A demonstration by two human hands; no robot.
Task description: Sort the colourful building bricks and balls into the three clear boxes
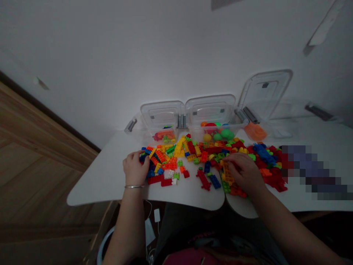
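Right grip [242,171], long orange brick [226,172], pointing forward

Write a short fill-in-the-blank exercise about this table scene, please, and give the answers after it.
The left hand and right hand touch plastic building bricks on a ____ tabletop. The left wrist wears a thin metal ____. The middle clear plastic box holds round ____. Its clear lid stands ____.

Answers: white; bracelet; balls; open.

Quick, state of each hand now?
Left hand: curled over blue toy bricks, cannot tell if holding.
Right hand: on a long yellow brick, grip unclear.
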